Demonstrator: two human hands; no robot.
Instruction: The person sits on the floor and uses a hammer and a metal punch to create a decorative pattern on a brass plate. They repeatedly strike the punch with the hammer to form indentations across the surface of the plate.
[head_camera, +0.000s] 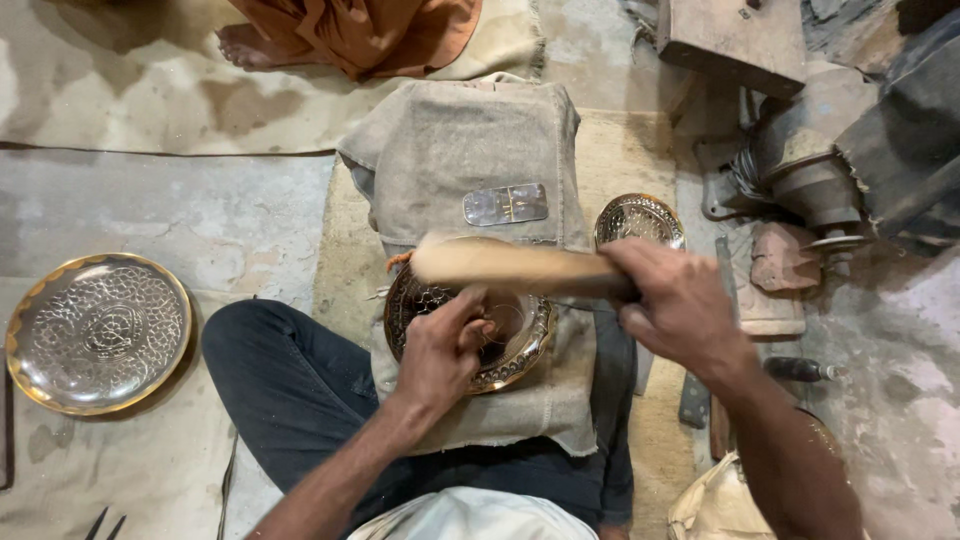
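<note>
Dusty concrete floor (230, 210) spreads under a worn mat, and from my remote seat I look straight down at someone sitting cross-legged with a cloth-covered block (470, 150) in front of the knees. On the near end of that cloth lies the engraved brass plate (500, 350), gold-rimmed, silvery and patterned inside, tilted slightly toward the lap. My left hand (440, 355) rests on its middle with the fingers (478, 325) pinched together; whatever small tool they may grip is hidden, so I cannot tell. My right hand (680, 305) is clenched around the handle end of a wooden mallet (510, 265), which lies level over the plate's far rim and is blurred by movement. I judge the plate to be thin, stiff sheet metal: light, smooth enough to slip on cloth, and easy to dent, so the raised rim looks like the safest place to take hold, never the worked centre. A small shiny metal strip (505, 203) lies farther up the cloth. A second, smaller engraved dish (640, 220) sits just beside the block on the right, and a larger finished plate (97, 332) lies well apart on the left. Another person's bare foot (245, 45) and orange garment show at the top, with grey machinery (800, 170) at the upper right.
</note>
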